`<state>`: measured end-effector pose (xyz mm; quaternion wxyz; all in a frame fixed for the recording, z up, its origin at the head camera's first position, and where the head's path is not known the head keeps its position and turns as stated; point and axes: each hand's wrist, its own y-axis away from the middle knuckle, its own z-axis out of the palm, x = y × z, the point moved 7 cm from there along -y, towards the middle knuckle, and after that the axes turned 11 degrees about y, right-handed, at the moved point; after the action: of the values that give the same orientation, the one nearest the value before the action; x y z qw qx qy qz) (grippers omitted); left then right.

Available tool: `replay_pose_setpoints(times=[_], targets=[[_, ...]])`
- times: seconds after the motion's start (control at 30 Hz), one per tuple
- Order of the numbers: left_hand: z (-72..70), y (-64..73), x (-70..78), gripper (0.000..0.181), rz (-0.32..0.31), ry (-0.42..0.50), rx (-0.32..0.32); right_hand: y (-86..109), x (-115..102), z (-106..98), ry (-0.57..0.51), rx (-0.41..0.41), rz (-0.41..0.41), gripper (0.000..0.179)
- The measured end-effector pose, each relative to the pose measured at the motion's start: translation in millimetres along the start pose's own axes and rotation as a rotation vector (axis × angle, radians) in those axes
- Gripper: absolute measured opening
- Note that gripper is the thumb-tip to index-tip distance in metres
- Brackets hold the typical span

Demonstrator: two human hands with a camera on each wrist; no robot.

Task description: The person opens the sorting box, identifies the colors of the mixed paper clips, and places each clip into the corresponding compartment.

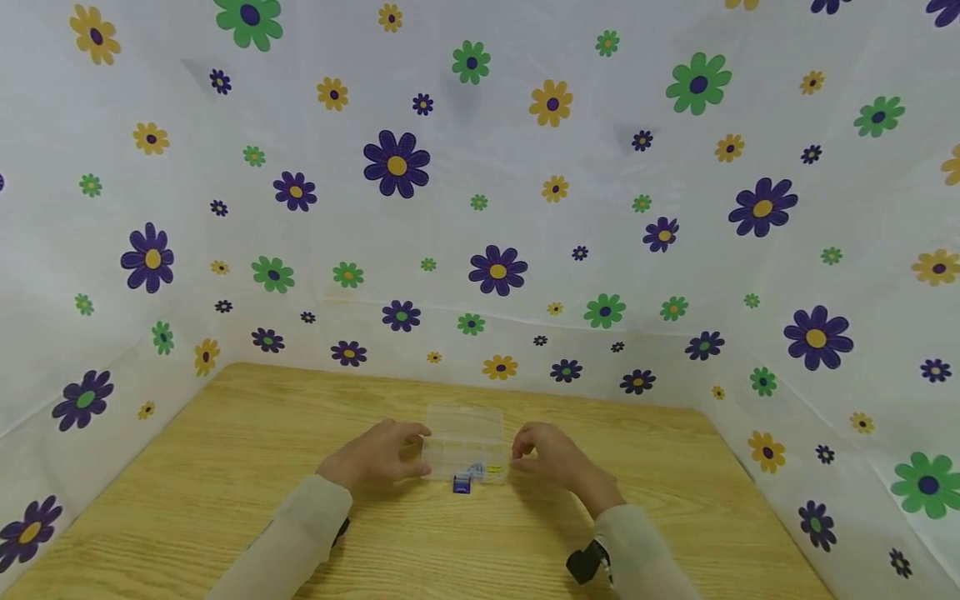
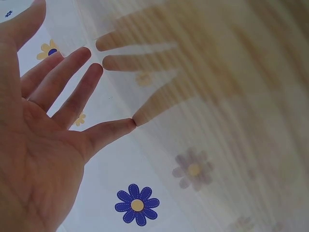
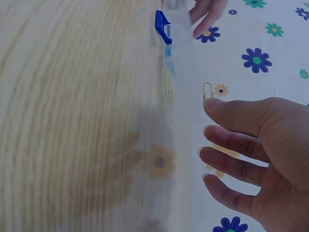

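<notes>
A clear plastic compartment box (image 1: 463, 421) stands on the table with its lid raised at the back. Light blue pieces (image 1: 476, 470) and yellow pieces (image 1: 493, 470) lie in its front right part. At the box's front edge is a dark blue piece (image 1: 462, 484), also in the right wrist view, that looks like a binder clip. My left hand (image 1: 381, 454) is at the box's left side, fingers extended and spread; one fingertip touches the table. Right of the box, my right hand (image 1: 551, 458) pinches a yellow paper clip (image 3: 207, 89) at the thumb tip; the index finger is mostly hidden.
The wooden table (image 1: 420, 550) has a glossy surface that mirrors the hands. A white sheet (image 1: 480, 225) printed with flowers rises along the back and both sides. Dark wrist straps (image 1: 587, 562) show at the sleeves.
</notes>
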<state>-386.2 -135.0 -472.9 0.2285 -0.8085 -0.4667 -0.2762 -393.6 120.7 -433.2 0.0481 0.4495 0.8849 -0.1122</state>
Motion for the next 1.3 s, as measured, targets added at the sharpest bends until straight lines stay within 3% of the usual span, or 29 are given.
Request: replay_pose_setpoints(times=[0.3,0.63,1.3], targets=[[-0.1,-0.5,1.5,0.062,0.002,0.002,0.002,-3.9,-12,6,0.076,-0.003,-0.016,0.011],[0.0,-1.7,3.3,0.061,0.045,0.001,-0.013,-1.7,-14,5,0.067,-0.01,-0.004,0.007],[0.6,-0.7,5.3,0.061,0.046,0.004,-0.014,9.3,-3,1,0.077,-0.022,-0.01,0.006]])
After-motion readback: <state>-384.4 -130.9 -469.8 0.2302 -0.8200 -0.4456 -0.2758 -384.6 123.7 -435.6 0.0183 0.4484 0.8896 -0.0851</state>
